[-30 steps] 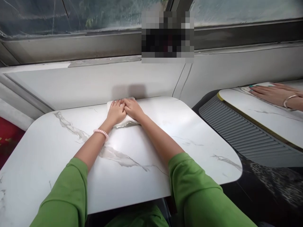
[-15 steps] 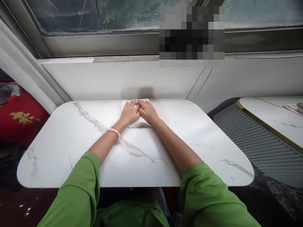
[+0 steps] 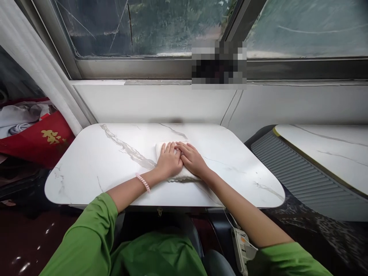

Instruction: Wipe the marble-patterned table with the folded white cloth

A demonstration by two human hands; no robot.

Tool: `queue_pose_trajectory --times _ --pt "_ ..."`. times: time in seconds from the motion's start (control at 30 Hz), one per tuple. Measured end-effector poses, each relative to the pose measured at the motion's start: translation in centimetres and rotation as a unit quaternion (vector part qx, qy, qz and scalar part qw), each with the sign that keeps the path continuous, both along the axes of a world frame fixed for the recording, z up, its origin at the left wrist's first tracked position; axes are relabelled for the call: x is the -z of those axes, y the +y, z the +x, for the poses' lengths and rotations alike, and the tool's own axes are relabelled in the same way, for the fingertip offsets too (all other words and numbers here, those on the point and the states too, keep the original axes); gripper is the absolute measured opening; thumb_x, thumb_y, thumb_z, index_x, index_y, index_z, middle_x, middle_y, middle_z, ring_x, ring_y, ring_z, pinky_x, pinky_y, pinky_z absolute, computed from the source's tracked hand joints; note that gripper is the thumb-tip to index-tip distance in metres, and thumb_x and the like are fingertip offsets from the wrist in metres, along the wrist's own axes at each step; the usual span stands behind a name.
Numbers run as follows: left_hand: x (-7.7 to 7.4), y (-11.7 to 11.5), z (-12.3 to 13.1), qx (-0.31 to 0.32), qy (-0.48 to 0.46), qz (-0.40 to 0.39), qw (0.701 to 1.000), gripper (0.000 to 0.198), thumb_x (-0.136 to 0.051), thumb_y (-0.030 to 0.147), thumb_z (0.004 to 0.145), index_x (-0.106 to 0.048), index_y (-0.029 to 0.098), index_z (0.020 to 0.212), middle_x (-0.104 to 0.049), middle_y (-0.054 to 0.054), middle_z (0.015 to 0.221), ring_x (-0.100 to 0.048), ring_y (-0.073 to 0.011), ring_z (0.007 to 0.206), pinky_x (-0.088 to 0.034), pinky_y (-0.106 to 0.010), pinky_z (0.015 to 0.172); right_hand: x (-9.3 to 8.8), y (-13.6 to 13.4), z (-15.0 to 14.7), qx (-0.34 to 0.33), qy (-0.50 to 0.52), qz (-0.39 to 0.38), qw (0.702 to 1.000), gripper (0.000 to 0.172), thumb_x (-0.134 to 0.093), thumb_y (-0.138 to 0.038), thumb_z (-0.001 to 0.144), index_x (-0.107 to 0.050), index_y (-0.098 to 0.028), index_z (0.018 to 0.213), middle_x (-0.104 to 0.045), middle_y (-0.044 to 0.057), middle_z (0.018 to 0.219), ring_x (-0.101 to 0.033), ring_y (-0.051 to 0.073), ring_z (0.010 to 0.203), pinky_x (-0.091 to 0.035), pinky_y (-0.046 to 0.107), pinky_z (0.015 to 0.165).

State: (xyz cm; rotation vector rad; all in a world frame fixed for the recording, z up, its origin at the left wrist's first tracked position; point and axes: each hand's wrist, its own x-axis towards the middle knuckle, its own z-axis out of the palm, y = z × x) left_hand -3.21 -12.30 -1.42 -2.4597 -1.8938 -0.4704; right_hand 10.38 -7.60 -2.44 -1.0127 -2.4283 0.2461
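L hand (image 3: 169, 164) & R hand (image 3: 193, 159), both flat w/ fingers extended, press white cloth (image 3: 184, 176). Cloth's slid from counter's (image 3: 115, 165) 12 o'clock edge toward centre.

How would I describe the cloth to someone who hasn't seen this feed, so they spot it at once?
Below the window sits a white marble-look table. Near its middle, the left hand and right hand press flat on a folded white cloth. It is the only soft thing on that tabletop, its wrinkled edge showing by the wrists.
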Motion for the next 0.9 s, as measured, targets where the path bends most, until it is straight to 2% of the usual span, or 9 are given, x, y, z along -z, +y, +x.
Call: queue_pose_trajectory --times 0.17,0.4,0.53,0.73,0.9 --pt "-0.2 -2.1 1.1 0.020 0.009 -0.006 1.000 0.051 -0.037 0.026 0.096 -0.045 0.005 0.142 -0.040 -0.023 0.152 -0.033 -0.0323 0.144 -0.021 -0.054 0.120 0.1 -2.1 1.5 0.001 -0.001 0.001 1.000 0.049 -0.032 -0.017 0.085 -0.058 -0.021 0.126 -0.057 0.009 0.141 -0.047 0.023 0.136 -0.033 0.052 0.116" --pt "-0.4 -5.3 2.9 0.084 0.036 -0.007 0.996 0.055 -0.041 0.032 0.095 -0.045 0.002 0.141 -0.037 -0.026 0.152 -0.029 -0.0365 0.145 -0.019 -0.055 0.120 0.7 -5.8 4.7 -0.002 -0.014 0.017 1.000 0.054 -0.035 -0.018 0.083 -0.052 -0.023 0.134 -0.054 0.010 0.144 -0.044 0.024 0.139 -0.032 0.053 0.116" --pt "-0.5 -6.2 3.6 0.111 0.044 -0.010 0.993 0.055 -0.042 0.032 0.094 -0.046 0.002 0.140 -0.037 -0.027 0.152 -0.029 -0.0376 0.145 -0.018 -0.055 0.120 0.6 -7.4 5.5 0.017 -0.005 0.010 1.000 0.055 -0.035 -0.019 0.083 -0.050 -0.024 0.136 -0.053 0.009 0.145 -0.042 0.025 0.140 -0.030 0.054 0.117" --pt "-0.8 -5.5 3.7 0.122 0.040 -0.020 0.992 0.057 -0.043 0.031 0.094 -0.042 0.002 0.144 -0.037 -0.027 0.152 -0.028 -0.0381 0.145 -0.018 -0.056 0.120 -0.1 -7.3 5.2 0.029 0.017 -0.016 0.999 0.053 -0.037 -0.017 0.080 -0.052 -0.020 0.131 -0.056 0.011 0.142 -0.044 0.026 0.138 -0.028 0.054 0.117" --pt "-0.9 -2.7 3.8 0.116 0.044 -0.029 0.992 0.055 -0.041 0.029 0.095 -0.042 0.004 0.144 -0.038 -0.024 0.153 -0.028 -0.0355 0.146 -0.018 -0.055 0.121 -0.4 -4.1 5.2 0.020 0.024 -0.012 0.999 0.049 -0.039 -0.016 0.079 -0.054 -0.017 0.125 -0.059 0.013 0.135 -0.048 0.026 0.133 -0.030 0.053 0.114"
